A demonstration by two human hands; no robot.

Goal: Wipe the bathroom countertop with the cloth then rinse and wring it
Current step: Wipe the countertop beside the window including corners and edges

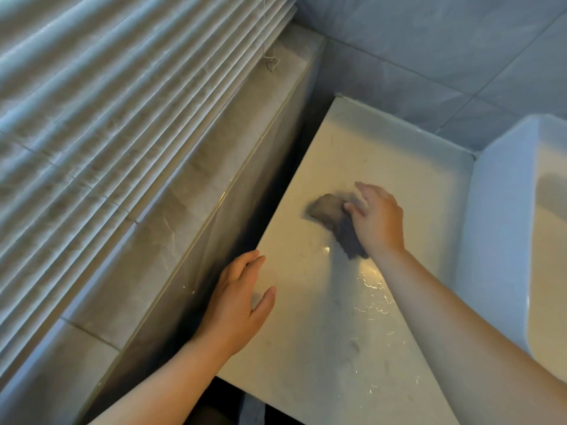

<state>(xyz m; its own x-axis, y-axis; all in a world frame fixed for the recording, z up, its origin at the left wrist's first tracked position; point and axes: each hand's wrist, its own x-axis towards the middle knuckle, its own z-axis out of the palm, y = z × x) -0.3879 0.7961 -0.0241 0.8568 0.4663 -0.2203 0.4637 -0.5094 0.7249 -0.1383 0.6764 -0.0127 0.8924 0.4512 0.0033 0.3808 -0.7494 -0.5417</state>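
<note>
A pale, glossy countertop runs from the tiled corner toward me, with wet streaks shining near its middle. My right hand presses a dark grey cloth flat on the counter; the cloth is blurred and part of it is hidden under my palm. My left hand rests open on the counter's left edge, fingers spread, holding nothing.
A white basin rises at the counter's right side. Left of the counter is a dark gap, then a marble windowsill under slatted blinds with a hanging cord. Blue-grey wall tiles close the back corner.
</note>
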